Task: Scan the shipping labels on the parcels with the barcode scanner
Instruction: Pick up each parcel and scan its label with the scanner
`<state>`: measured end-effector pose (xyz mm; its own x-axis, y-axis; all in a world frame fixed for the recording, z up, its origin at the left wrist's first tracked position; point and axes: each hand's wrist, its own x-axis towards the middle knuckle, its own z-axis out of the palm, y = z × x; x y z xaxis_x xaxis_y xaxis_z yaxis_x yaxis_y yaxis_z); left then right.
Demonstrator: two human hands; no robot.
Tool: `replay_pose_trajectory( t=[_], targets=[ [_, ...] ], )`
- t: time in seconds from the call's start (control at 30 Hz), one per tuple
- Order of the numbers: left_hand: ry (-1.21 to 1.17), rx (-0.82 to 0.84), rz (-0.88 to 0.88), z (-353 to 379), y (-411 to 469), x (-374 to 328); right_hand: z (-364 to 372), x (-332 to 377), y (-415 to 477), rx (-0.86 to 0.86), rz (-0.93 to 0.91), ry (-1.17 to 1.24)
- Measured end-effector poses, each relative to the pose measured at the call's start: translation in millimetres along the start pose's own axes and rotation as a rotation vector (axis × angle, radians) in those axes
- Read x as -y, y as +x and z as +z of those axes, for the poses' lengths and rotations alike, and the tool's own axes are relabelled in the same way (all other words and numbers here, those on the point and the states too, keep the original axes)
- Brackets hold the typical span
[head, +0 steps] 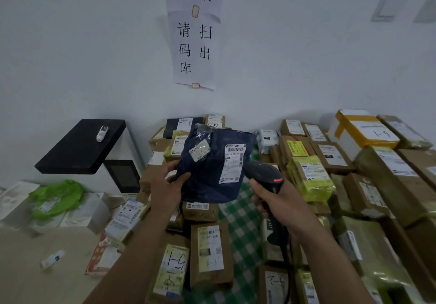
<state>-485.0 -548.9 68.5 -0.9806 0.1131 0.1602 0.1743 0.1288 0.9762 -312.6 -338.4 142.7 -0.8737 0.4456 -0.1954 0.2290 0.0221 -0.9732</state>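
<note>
The left grip (168, 185) pinches the dark blue parcel (212, 169), raised above the piled boxes (210, 252); the right grip (276, 200) clasps the scanner (264, 174) beside its label (233, 163). Advisable: hold the label flat and taut, facing the scanner window.

A green-checked cloth (240, 221) — what it covers I cannot tell — carries closely packed cardboard parcels (210, 254).

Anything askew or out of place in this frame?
Minor things. On the dark blue mailer in the left hand, a small tag sits crooked beside the squarely applied shipping label. The wall notice hangs tilted, its bottom edge lifting. A small white packet lies alone on the floor, apart from the parcels.
</note>
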Motion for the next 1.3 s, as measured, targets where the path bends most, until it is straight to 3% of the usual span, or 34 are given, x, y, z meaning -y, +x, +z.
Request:
replay_pose_trajectory(
  t=[0.13, 0.27, 0.57, 0.87, 1.03, 1.17, 1.23, 1.3],
  targets=[
    [-0.021, -0.016, -0.042, 7.0, -1.8, 0.5, -2.7, -4.7, -1.5, -0.027, 0.003, 0.031],
    [-0.110, 0.030, -0.076, 43.1, -5.3, -9.5, -15.5, -13.5, -4.6, -0.175, 0.002, 0.138],
    [-0.258, 0.346, -0.283, 207.7, 8.7, -30.5, -63.4, -49.5, -22.5, -0.430, 0.075, 0.184],
    [-0.248, 0.463, -0.393, 330.5, -3.5, -13.0, -89.9, -73.9, -31.0, -0.543, 0.157, 0.189],
    [0.045, 0.723, -0.252, 338.6, -5.7, 5.8, -93.1, -74.5, -24.9, -0.544, 0.165, 0.185],
    [0.021, 0.990, -0.122, 313.0, -0.5, 5.5, -89.3, -74.0, -13.9, -0.491, 0.166, 0.152],
    [0.099, 0.975, -0.055, 283.8, 2.3, 18.9, -82.3, -75.0, -7.0, -0.460, 0.168, 0.152],
    [0.230, 0.825, 0.036, 248.4, 4.1, 37.0, -74.0, -76.6, -0.7, -0.401, 0.165, 0.119]
  ],
)
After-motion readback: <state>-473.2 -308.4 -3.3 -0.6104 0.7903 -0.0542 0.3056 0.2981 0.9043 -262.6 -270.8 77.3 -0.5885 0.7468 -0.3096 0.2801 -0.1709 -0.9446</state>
